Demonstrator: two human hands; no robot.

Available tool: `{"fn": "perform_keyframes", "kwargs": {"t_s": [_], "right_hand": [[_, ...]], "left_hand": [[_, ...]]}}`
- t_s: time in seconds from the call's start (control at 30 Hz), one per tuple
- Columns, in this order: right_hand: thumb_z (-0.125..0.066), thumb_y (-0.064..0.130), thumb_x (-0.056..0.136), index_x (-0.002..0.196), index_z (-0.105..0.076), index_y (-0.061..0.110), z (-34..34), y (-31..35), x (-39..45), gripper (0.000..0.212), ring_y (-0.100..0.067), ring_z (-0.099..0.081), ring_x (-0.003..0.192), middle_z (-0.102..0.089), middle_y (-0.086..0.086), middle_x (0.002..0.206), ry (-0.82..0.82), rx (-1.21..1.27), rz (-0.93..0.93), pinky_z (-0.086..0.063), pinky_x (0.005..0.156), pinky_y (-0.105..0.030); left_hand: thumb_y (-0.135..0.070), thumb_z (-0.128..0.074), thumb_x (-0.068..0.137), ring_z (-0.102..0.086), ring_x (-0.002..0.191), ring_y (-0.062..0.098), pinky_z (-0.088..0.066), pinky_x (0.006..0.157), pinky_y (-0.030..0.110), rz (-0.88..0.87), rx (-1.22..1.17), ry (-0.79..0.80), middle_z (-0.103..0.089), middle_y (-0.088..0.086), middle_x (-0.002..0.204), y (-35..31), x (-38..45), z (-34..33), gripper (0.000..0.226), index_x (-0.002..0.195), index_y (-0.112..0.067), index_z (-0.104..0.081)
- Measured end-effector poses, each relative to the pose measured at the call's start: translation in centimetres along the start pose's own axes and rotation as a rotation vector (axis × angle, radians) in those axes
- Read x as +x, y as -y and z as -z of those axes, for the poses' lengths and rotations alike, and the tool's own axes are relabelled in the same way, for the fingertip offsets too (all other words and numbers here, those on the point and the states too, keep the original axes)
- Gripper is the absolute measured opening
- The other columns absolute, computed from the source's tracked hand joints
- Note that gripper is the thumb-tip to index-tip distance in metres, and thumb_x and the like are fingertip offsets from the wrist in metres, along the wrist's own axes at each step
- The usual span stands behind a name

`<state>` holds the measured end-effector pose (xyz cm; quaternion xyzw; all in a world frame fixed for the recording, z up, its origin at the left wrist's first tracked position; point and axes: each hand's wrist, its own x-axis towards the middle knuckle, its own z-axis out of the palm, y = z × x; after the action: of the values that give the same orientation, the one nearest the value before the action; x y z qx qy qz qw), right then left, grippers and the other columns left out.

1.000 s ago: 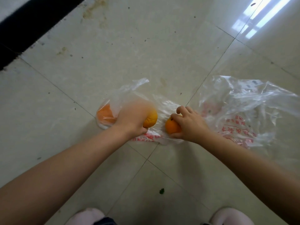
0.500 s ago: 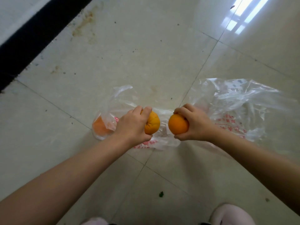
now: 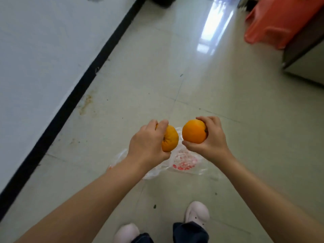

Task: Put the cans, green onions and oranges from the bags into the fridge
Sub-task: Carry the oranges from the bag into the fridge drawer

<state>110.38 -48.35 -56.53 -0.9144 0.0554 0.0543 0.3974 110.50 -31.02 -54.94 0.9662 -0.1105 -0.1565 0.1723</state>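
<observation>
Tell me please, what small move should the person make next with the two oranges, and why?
Probably carry both toward the fridge, which is not clearly in view. The left hand grips one orange and the right hand grips the other orange, both lifted clear above the clear plastic bag on the floor. Neither hand is free to pick up more.

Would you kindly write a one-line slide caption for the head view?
Left hand and right hand each hold an orange above a clear bag on the floor.
</observation>
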Motion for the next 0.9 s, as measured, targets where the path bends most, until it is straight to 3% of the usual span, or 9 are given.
{"fn": "perform_keyframes", "kwargs": {"t_s": [0.17, 0.37, 0.47, 0.7, 0.9], "right_hand": [[-0.087, 0.018, 0.056, 0.118, -0.053, 0.004, 17.0, 9.0, -2.4, 0.073, -0.014, -0.042, 0.096, -0.034, 0.001, 0.106, -0.220, -0.060, 0.010, -0.036, 0.079, -0.022], [-0.088, 0.020, 0.054, 0.117, -0.055, 0.005, 35.7, 17.3, -8.5, 0.073, -0.015, -0.043, 0.096, -0.035, 0.000, 0.104, -0.534, -0.114, 0.021, -0.038, 0.081, -0.023], [-0.086, 0.024, 0.057, 0.121, -0.054, 0.007, 43.8, 19.4, -12.6, 0.074, -0.014, -0.043, 0.099, -0.044, -0.008, 0.110, -0.667, -0.170, 0.006, -0.037, 0.083, -0.022], [-0.081, 0.033, 0.065, 0.129, -0.049, 0.011, 59.5, 18.7, -21.4, 0.075, -0.023, -0.049, 0.113, -0.048, -0.011, 0.125, -0.909, -0.275, -0.096, -0.033, 0.084, -0.020], [-0.081, 0.034, 0.064, 0.127, -0.048, 0.013, 73.4, 14.4, -23.8, 0.074, -0.011, -0.040, 0.098, -0.043, -0.009, 0.125, -0.956, -0.384, -0.063, -0.034, 0.082, -0.021]], "left_hand": [[-0.033, -0.069, 0.075, -0.051, 0.113, 0.023, -0.047, 0.083, 0.031, -0.163, 0.033, -0.085, -0.047, 0.001, 0.127, -11.3, -0.6, 14.7, 0.074, 0.138, -0.024, -0.033], [-0.034, -0.072, 0.073, -0.052, 0.110, 0.025, -0.047, 0.081, 0.032, -0.419, 0.089, -0.233, -0.048, 0.003, 0.125, -26.0, -3.6, 29.5, 0.076, 0.138, -0.024, -0.033], [-0.034, -0.073, 0.072, -0.052, 0.109, 0.026, -0.045, 0.081, 0.031, -0.552, 0.098, -0.300, -0.050, 0.005, 0.125, -33.4, -5.5, 34.5, 0.076, 0.137, -0.023, -0.034], [-0.038, -0.074, 0.073, -0.050, 0.117, 0.027, -0.047, 0.088, 0.035, -0.811, 0.065, -0.370, -0.047, 0.005, 0.132, -50.6, -8.1, 38.9, 0.079, 0.138, -0.024, -0.033], [-0.037, -0.074, 0.073, -0.051, 0.116, 0.027, -0.044, 0.090, 0.036, -0.926, 0.062, -0.394, -0.048, 0.006, 0.132, -65.9, -6.6, 39.7, 0.080, 0.139, -0.023, -0.032]]}}
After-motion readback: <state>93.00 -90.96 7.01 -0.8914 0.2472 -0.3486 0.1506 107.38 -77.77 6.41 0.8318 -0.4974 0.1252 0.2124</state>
